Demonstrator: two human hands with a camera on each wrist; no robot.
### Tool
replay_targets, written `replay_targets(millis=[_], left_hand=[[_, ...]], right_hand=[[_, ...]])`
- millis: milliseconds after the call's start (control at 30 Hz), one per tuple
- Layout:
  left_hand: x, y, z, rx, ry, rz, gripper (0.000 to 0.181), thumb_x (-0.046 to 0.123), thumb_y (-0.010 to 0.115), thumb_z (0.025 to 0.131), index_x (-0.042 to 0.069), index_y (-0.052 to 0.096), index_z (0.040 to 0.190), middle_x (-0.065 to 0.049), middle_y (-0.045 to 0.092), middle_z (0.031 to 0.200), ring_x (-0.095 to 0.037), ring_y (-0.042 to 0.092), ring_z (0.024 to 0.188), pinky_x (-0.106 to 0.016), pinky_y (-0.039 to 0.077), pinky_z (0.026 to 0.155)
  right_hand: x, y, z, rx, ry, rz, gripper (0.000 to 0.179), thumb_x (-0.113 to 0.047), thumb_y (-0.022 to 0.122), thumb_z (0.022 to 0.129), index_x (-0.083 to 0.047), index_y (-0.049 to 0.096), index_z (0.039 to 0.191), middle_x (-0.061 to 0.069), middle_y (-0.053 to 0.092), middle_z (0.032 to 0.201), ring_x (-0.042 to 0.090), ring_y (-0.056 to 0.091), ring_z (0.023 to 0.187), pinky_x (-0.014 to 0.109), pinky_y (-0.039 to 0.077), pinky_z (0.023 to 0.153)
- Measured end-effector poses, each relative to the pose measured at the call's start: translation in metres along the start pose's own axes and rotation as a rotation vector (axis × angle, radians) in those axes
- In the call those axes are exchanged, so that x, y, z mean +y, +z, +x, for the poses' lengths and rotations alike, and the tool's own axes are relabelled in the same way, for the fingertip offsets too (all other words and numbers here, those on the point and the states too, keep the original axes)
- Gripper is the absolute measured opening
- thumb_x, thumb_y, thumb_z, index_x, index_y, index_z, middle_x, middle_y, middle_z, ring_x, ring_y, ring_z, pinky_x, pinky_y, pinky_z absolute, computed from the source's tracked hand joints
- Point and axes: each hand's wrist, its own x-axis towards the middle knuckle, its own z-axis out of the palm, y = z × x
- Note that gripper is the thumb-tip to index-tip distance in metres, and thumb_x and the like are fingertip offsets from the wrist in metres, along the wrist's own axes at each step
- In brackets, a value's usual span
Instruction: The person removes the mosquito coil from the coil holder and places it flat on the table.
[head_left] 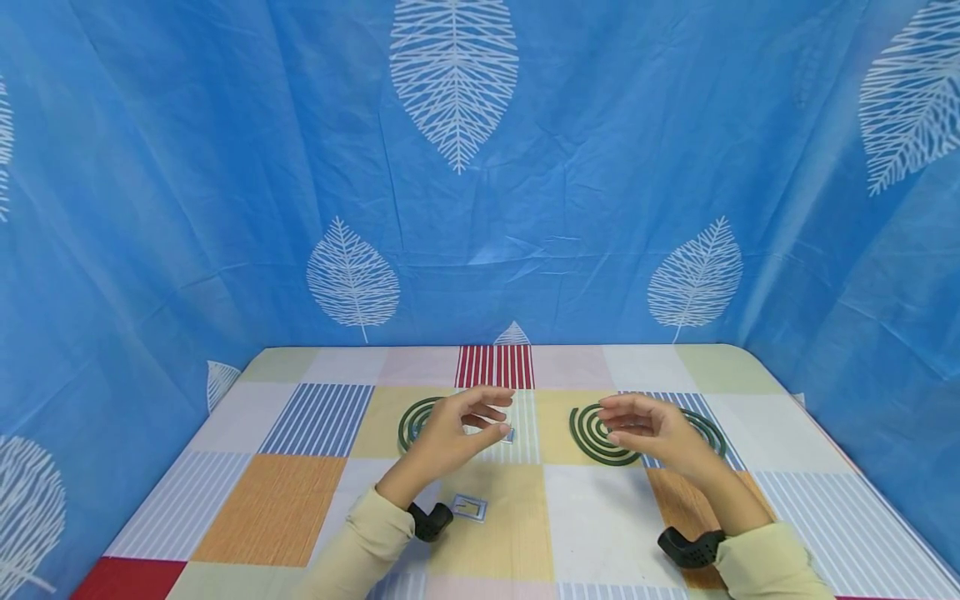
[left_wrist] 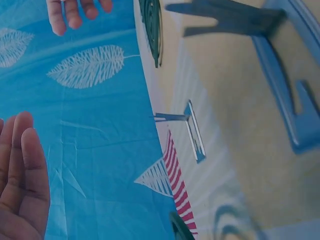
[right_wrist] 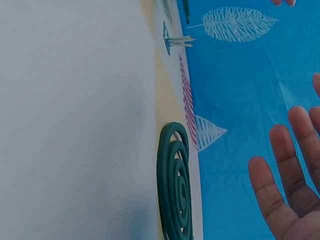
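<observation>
My left hand (head_left: 457, 429) hovers over the table, fingers loosely bent, holding nothing. Partly hidden behind it lies a green mosquito coil (head_left: 405, 427). My right hand (head_left: 652, 429) is likewise raised and empty, in front of a second green coil (head_left: 588, 442) and a third (head_left: 711, 429), which it partly covers. A small metal coil stand (head_left: 469, 507) with an upright forked tab sits by my left wrist; the left wrist view has this stand (left_wrist: 280, 75) up close. Another stand (left_wrist: 197, 140) is farther back, mostly behind my left fingers in the head view.
A patchwork-patterned cloth (head_left: 600, 525) covers the table. Blue curtains with white leaf prints (head_left: 570, 208) hang behind it and along both sides. A dark band (head_left: 431, 522) is on my left wrist and a similar one (head_left: 690, 548) on my right.
</observation>
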Motion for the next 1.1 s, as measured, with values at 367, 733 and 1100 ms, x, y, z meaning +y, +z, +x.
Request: replay_targets(millis=[367,733,1100], left_hand=[[-0.006,-0.016,-0.012,-0.025,-0.068,0.034,0.042,0.005,0.073,0.103,-0.001,0.065,0.143,-0.019,0.072,0.132,-0.035,0.073,0.113,-0.036,0.059,0.095],[-0.009,-0.038,-0.026,-0.041,-0.158,0.058,0.044,0.011,0.071,0.106,0.001,0.063,0.147,-0.017,0.072,0.134,-0.027,0.072,0.113,-0.035,0.056,0.097],[-0.013,-0.073,-0.032,-0.034,-0.168,0.08,0.047,0.012,0.068,0.108,-0.001,0.058,0.151,-0.024,0.07,0.137,-0.035,0.07,0.118,-0.038,0.055,0.101]], right_hand=[[0.0,0.005,0.008,-0.053,0.044,0.03,0.042,0.006,0.069,0.101,0.023,0.055,0.137,0.003,0.075,0.122,0.011,0.07,0.107,0.023,0.058,0.088],[0.004,0.013,0.019,-0.15,0.119,0.059,0.048,0.0,0.071,0.102,0.023,0.052,0.14,0.032,0.067,0.127,0.014,0.07,0.107,0.026,0.059,0.089],[0.009,0.029,0.031,-0.226,0.072,0.047,0.048,0.001,0.072,0.101,0.023,0.053,0.139,0.037,0.068,0.121,0.019,0.073,0.107,0.027,0.057,0.09]])
